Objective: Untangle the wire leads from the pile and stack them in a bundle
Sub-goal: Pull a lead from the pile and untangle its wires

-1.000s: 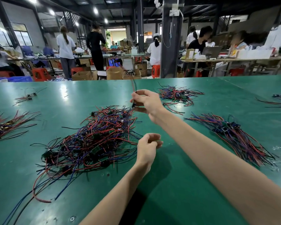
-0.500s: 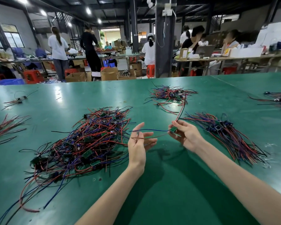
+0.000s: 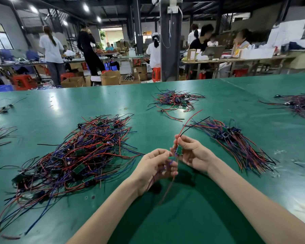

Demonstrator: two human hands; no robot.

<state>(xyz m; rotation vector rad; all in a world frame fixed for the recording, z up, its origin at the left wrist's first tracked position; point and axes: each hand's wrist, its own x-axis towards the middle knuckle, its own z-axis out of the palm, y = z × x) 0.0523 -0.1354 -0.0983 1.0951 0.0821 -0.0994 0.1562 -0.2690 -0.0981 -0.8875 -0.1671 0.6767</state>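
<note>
Pinching 1 small green board (image 3: 179, 149) in the grip of the right hand (image 3: 195, 154), red and black leads (image 3: 185, 124) pointing up; trailing leads (image 3: 169, 186) pinched in the grip of the left hand (image 3: 153, 169), probably to straighten them. Above the bench (image 3: 183, 222), between tangled pile (image 3: 81, 152) and bundle (image 3: 238, 143).

Board (image 3: 179, 150) in my right hand (image 3: 192, 154): half covered by my fingers, parts on it too small to tell. Wires (image 3: 167, 187) hanging below my left hand (image 3: 155, 168) are blurred, can't count 'em. Pile (image 3: 81, 155) left of my grip runs off the bottom-left edge. Heap (image 3: 301, 106) far right of it is cut by the edge.
</note>
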